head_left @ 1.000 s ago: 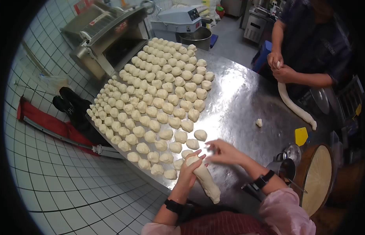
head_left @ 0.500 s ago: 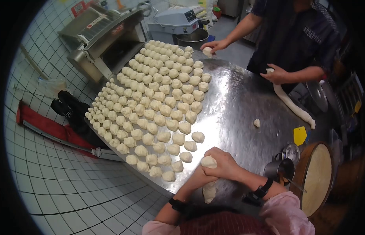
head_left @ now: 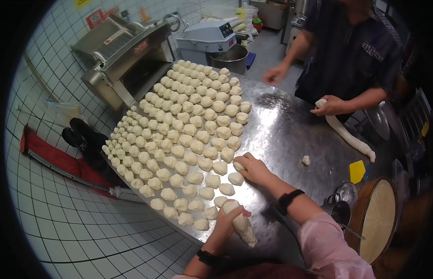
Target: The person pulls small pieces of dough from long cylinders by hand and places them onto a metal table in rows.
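Note:
My left hand (head_left: pixel 225 224) is wrapped round a thick roll of dough (head_left: pixel 243 228) near the table's front edge. Further up, my right hand (head_left: pixel 254 168) has its fingers on a small dough piece (head_left: pixel 238 165) at the right side of the laid-out pieces, just above another dough piece (head_left: pixel 235 178). Rows of dough pieces (head_left: pixel 177 151) cover the left part of the metal table (head_left: pixel 284 135).
Across the table a co-worker (head_left: pixel 346 51) holds a long dough rope (head_left: pixel 350 136). A small dough scrap (head_left: pixel 306 160), a yellow scraper (head_left: pixel 357 171), a metal pot (head_left: pixel 339 212) and a round wooden-rimmed container (head_left: pixel 360 218) are at the right. A machine (head_left: pixel 133 60) stands at the back left.
My hands have parted: the right moved up with a dough piece, the left moved left and down with the roll. The co-worker's reaching hand has drawn back from the rows, without its dough piece.

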